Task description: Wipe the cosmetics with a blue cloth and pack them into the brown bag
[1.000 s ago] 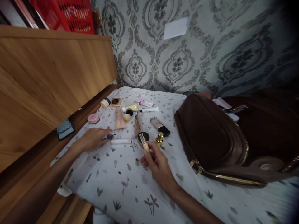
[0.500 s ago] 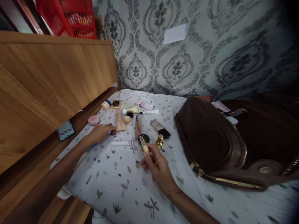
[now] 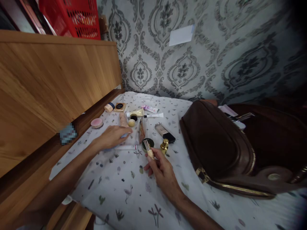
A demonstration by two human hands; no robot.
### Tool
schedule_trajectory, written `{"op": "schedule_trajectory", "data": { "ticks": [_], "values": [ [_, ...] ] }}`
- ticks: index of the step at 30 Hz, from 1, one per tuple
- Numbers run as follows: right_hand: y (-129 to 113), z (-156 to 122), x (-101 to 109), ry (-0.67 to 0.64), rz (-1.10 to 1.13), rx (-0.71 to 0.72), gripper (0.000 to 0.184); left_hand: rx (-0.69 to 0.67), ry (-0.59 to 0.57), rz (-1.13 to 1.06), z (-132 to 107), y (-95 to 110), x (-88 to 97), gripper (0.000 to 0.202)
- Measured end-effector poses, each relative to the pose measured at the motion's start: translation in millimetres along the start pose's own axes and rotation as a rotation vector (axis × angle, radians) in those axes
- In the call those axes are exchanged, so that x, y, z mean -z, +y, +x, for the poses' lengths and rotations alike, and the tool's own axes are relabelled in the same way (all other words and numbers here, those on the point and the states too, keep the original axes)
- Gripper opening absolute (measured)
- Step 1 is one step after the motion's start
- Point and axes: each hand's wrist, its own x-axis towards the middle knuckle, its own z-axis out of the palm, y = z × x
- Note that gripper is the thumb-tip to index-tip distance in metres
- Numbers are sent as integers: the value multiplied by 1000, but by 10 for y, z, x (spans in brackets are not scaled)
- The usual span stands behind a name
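My right hand [image 3: 163,171] is closed on a small clear vial with beige contents [image 3: 149,150], held upright above the patterned sheet [image 3: 124,188]. My left hand [image 3: 111,137] reaches over the spread of cosmetics and covers most of a beige tube [image 3: 123,118]; a small blue item [image 3: 125,135] shows under its fingertips. Just below that hand lies a white stick [image 3: 127,147]. A green round compact [image 3: 146,142] and a gold-capped bottle [image 3: 164,144] sit close to the vial.
A big brown bag [image 3: 216,143] lies open-zipped on the right. Further cosmetics lie beyond: a pink compact [image 3: 97,123], a gold square compact [image 3: 119,106], a yellowish tube [image 3: 136,112], a black-capped foundation bottle [image 3: 164,132]. A wooden headboard [image 3: 48,80] stands left, a red basket [image 3: 72,16] above it.
My left hand has slid to the right, from beside the white stick to over the beige tube. My right hand has kept the vial nearly in place.
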Motion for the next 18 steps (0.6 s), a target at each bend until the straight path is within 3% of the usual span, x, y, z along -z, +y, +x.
{"op": "schedule_trajectory", "data": {
  "ticks": [2, 6, 9, 13, 18],
  "values": [
    [4, -2, -2, -2, 8, 1, 49, -65, 19, -34, 149, 169, -60, 44],
    [12, -2, -1, -8, 25, -3, 51, -137, -73, -43, 412, 351, -152, 52],
    [15, 0, 4, -14, 27, -8, 53, -129, -125, -27, 493, 340, -167, 44],
    [8, 0, 6, -4, 18, -12, 55, -149, -88, 44, 505, 272, -187, 26],
    [8, -6, 1, -1, -1, -1, 56, -209, -26, 121, 571, 223, -233, 29]
  ]
}}
